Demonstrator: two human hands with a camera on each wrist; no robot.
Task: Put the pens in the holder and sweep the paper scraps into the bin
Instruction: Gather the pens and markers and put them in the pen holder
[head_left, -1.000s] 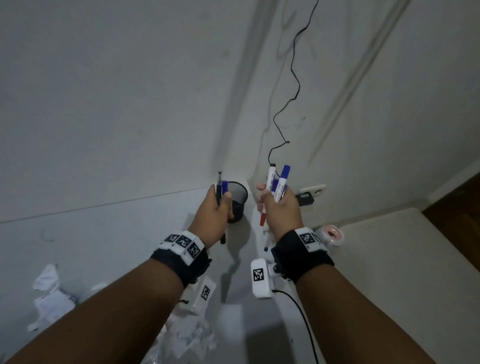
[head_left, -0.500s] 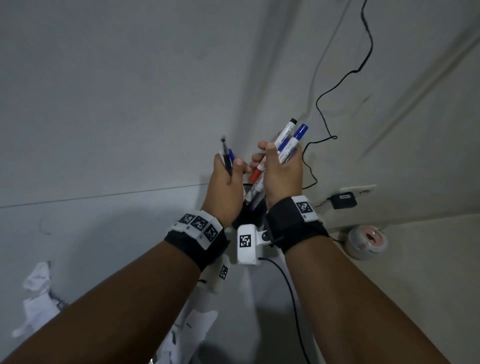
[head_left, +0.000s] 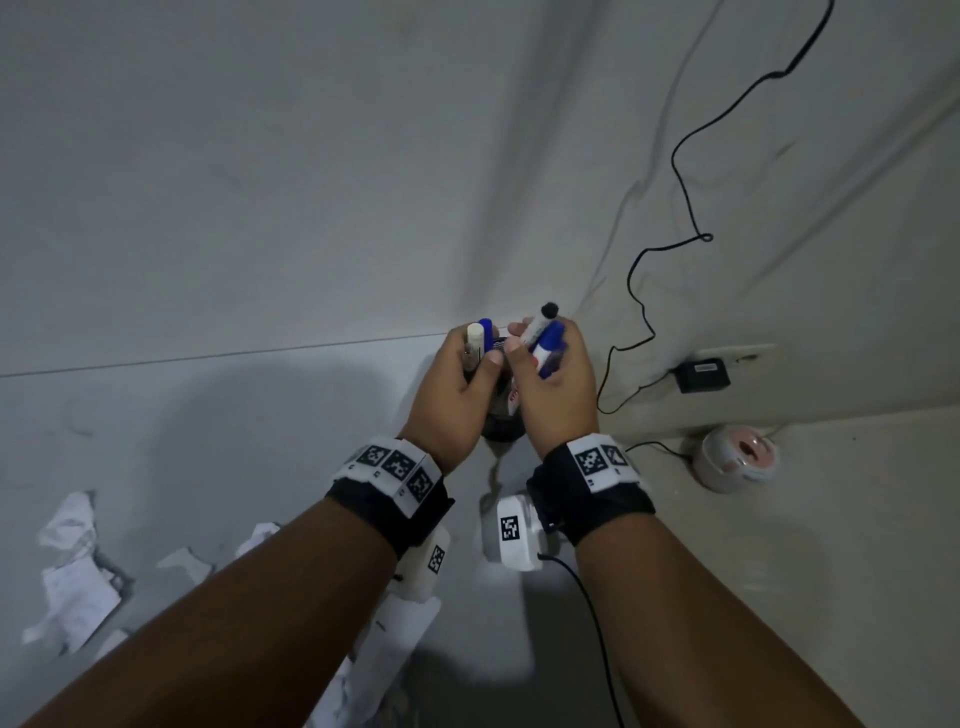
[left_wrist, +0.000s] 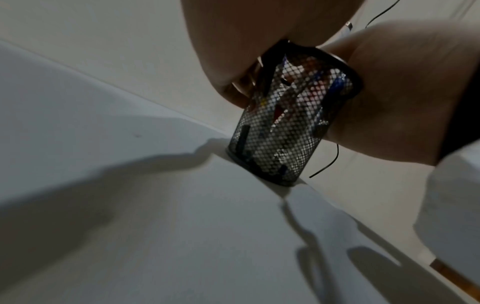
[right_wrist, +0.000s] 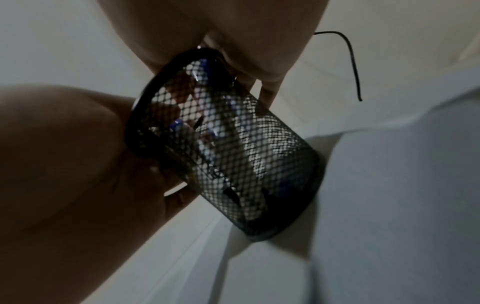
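Head view showed the left hand (head_left: 457, 384) clasping two pens (head_left: 480, 338) and the right hand (head_left: 558, 389) clasping several markers (head_left: 545, 343), both grips directly above the mesh holder (left_wrist: 280, 127). Pen tips sat inside the holder, which stood on the counter (head_left: 234, 441). Paper scraps (head_left: 72, 571) lay at the left.

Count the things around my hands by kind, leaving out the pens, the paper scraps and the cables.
Mesh holder: 1
Tape roll: 1
Plug adapter: 1
Total: 3
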